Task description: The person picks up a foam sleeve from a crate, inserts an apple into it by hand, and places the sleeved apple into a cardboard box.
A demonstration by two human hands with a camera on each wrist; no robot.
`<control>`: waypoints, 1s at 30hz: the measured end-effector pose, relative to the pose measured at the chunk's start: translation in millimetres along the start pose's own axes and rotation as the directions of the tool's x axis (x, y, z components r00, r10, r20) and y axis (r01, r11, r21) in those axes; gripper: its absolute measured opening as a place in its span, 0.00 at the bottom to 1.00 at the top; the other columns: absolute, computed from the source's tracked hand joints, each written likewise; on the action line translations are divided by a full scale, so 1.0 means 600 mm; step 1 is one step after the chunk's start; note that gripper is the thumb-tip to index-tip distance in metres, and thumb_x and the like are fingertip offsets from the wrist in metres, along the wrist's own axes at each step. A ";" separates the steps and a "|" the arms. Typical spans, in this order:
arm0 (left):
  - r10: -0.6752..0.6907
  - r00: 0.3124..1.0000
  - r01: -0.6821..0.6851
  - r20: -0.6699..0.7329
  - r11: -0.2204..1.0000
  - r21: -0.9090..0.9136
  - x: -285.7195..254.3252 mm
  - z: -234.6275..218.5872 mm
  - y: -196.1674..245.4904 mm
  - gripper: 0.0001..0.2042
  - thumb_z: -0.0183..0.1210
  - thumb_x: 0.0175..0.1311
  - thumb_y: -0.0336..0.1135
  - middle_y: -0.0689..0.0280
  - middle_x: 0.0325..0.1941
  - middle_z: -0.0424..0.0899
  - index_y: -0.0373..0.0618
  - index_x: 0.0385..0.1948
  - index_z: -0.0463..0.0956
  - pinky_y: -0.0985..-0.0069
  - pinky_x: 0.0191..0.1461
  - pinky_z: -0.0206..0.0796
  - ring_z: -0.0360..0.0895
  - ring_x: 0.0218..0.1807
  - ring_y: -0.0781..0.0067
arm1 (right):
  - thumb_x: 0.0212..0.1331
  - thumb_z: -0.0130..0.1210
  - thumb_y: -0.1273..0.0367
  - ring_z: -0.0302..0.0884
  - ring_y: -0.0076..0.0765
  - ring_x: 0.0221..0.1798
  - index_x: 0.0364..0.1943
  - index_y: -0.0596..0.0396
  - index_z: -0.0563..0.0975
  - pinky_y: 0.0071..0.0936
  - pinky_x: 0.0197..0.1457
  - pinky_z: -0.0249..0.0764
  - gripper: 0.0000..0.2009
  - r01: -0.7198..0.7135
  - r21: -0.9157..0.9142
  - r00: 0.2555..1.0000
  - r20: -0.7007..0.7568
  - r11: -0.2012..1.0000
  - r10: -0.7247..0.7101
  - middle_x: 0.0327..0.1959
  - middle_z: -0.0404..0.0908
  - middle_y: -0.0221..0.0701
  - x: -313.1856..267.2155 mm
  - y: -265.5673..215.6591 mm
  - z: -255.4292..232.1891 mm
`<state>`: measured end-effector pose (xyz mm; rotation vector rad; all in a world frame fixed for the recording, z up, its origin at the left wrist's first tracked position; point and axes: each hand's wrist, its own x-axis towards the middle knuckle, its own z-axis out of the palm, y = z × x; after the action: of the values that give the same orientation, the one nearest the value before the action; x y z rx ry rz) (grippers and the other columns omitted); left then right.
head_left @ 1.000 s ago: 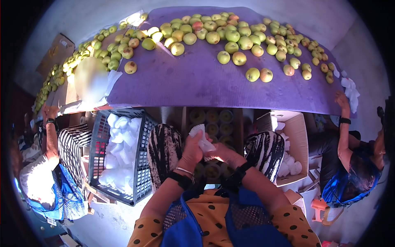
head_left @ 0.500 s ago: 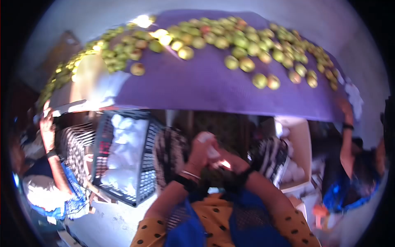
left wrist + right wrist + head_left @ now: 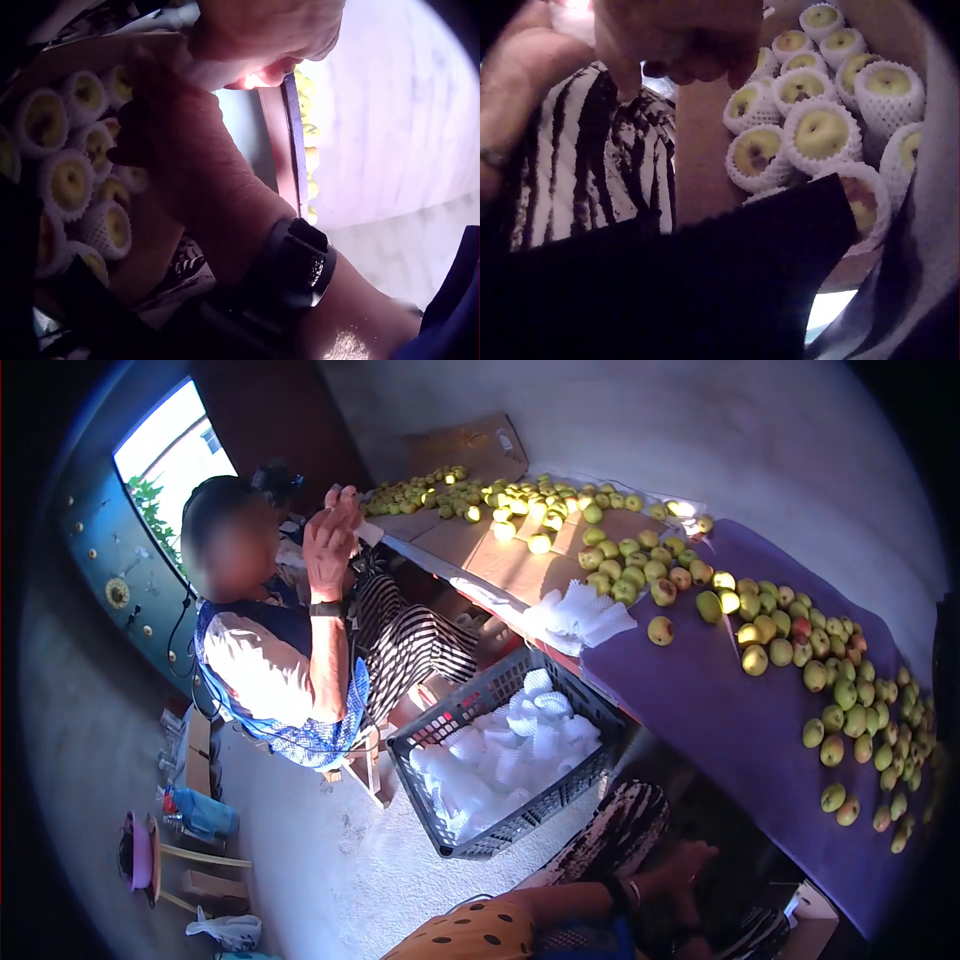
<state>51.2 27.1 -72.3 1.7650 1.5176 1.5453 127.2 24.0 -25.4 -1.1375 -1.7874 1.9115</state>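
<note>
In the left wrist view my left hand [image 3: 270, 30] comes in at the top, its fingers curled against a white foam net [image 3: 210, 75]. My right hand [image 3: 195, 146] meets it from below, fingers bent at the same foam net. What lies inside the net is hidden by the hands. Both hands are close together over my lap, dim at the bottom of the head view. Beside them a cardboard box [image 3: 701, 142] holds several apples [image 3: 821, 135], each in a white foam net, packed in rows.
A dark plastic crate [image 3: 500, 847] full of white foam nets [image 3: 500, 750] stands at my left. Loose apples [image 3: 800, 650] cover much of the purple-topped table [image 3: 690, 690]. Another person [image 3: 275, 640] sits beyond the crate, hands raised. A second box [image 3: 812, 920] stands at lower right.
The head view has swung left, bringing the seated person, crate and doorway into the middle. My hands have shifted to the lower right of that view, still together over my lap.
</note>
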 end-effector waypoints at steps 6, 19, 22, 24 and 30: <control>-0.220 0.974 0.196 -0.057 0.940 -0.279 -0.022 0.066 -0.027 0.12 0.47 0.56 0.34 0.57 0.36 0.73 0.41 0.39 0.72 0.67 0.41 0.60 0.68 0.39 0.59 | 0.55 0.49 0.64 0.69 0.26 0.41 0.44 0.54 0.68 0.23 0.45 0.67 0.14 0.004 -0.096 0.999 -0.038 0.995 -0.007 0.39 0.70 0.26 0.024 -0.010 -0.003; 0.003 0.973 0.016 0.230 0.997 -0.077 -0.007 0.070 -0.021 0.10 0.46 0.58 0.38 0.54 0.20 0.69 0.41 0.28 0.70 0.62 0.28 0.59 0.68 0.23 0.55 | 0.55 0.50 0.64 0.70 0.29 0.42 0.44 0.55 0.68 0.25 0.46 0.67 0.14 -0.002 -0.173 0.999 -0.043 0.985 -0.006 0.39 0.71 0.28 0.051 -0.016 -0.008; 0.114 0.977 -0.096 0.178 0.990 -0.106 0.010 0.000 0.039 0.11 0.47 0.57 0.38 0.56 0.24 0.69 0.44 0.37 0.67 0.61 0.31 0.58 0.67 0.28 0.54 | 0.54 0.50 0.64 0.70 0.29 0.42 0.44 0.55 0.68 0.25 0.46 0.67 0.14 -0.004 -0.185 0.999 -0.039 0.983 -0.003 0.39 0.72 0.28 0.054 -0.017 -0.008; -0.071 0.901 0.161 0.429 0.971 -0.176 0.022 -0.030 0.059 0.14 0.48 0.55 0.38 0.56 0.27 0.69 0.45 0.43 0.65 0.62 0.35 0.59 0.67 0.31 0.53 | 0.54 0.50 0.64 0.70 0.30 0.42 0.43 0.55 0.69 0.25 0.46 0.67 0.15 -0.004 -0.194 0.999 -0.040 0.981 -0.004 0.39 0.72 0.29 0.058 -0.017 -0.006; -0.198 0.827 0.332 0.526 0.927 -0.173 0.043 -0.050 0.088 0.18 0.54 0.46 0.39 0.57 0.29 0.70 0.46 0.41 0.66 0.64 0.40 0.59 0.66 0.33 0.53 | 0.54 0.50 0.64 0.70 0.31 0.42 0.43 0.55 0.69 0.26 0.46 0.67 0.15 0.001 -0.213 0.999 -0.052 0.977 -0.012 0.39 0.72 0.30 0.055 -0.016 -0.007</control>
<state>46.3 18.9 -7.2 1.5578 1.1778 0.9852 106.1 51.4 -27.5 -1.2361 -2.0012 1.7008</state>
